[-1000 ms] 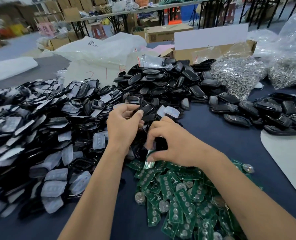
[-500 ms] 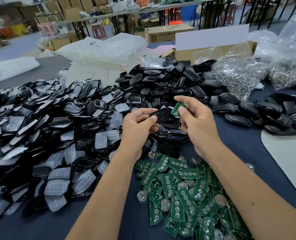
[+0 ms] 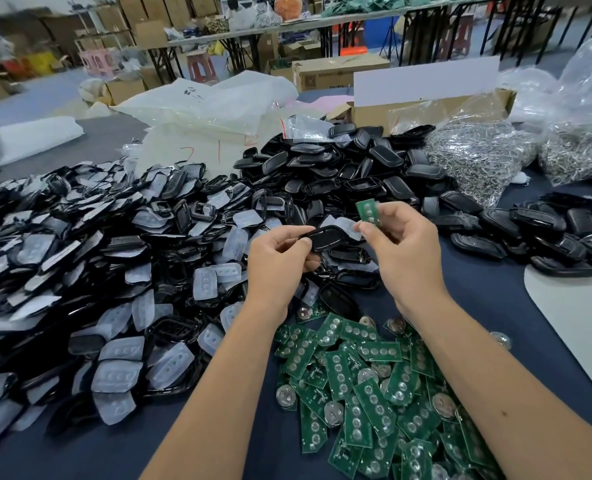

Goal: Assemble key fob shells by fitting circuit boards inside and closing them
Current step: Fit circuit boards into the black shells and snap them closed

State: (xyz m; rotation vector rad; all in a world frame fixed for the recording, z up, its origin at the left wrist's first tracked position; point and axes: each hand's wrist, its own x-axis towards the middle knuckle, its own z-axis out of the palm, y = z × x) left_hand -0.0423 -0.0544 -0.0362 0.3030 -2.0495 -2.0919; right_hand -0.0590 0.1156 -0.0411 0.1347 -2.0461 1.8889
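Nearest, green circuit boards [image 3: 357,386] lie heaped on the dark counter [image 3: 488,299]. Above them the left hand [image 3: 277,252] pinches a black shell half [image 3: 327,237] by its rim, while the right hand [image 3: 402,244] has its fingers [image 3: 386,216] clenched on one circuit board [image 3: 368,211]. Both look light, stiff and thin, best held by the edges. Farther off, red marks on a plastic bag [image 3: 201,109] are unreadable.

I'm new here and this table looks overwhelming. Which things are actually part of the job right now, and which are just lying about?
In use:
- black shell, held by left hand
- green circuit board, pinched by right hand
- pile of circuit boards
- shell heaps

Lying about:
- bags of metal rings
- cardboard box
- plastic bags
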